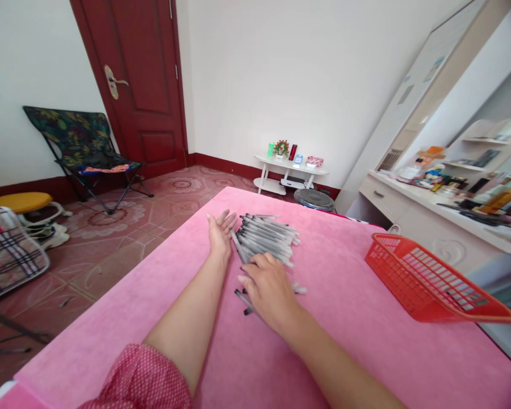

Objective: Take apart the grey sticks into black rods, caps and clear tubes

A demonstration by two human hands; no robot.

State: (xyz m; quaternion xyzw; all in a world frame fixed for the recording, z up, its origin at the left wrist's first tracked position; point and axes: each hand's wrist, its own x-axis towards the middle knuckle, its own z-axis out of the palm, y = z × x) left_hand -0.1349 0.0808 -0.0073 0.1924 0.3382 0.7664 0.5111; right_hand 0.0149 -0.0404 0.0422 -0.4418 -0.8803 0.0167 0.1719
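Observation:
A pile of clear-barrelled pens (266, 236) with dark caps lies on the pink cloth, most of them side by side. At the pile's left edge is my left hand (221, 234), palm turned toward the pens and fingers spread. My right hand (269, 287) is bent over the near side of the pile, thumb and fingers curled in. One slanted pen (238, 245) runs from beside my left hand down to the right fingertips, which appear to pinch its lower end. A few loose pens (242, 297) lie under and beside my right hand, partly hidden by it.
An orange-red plastic basket (426, 284) stands at the table's right side. The pink-covered table (162, 272) ends at left above a tiled floor. Beyond are a folding chair (89, 142), a low white stand (287, 165) and a cluttered dresser (409, 196).

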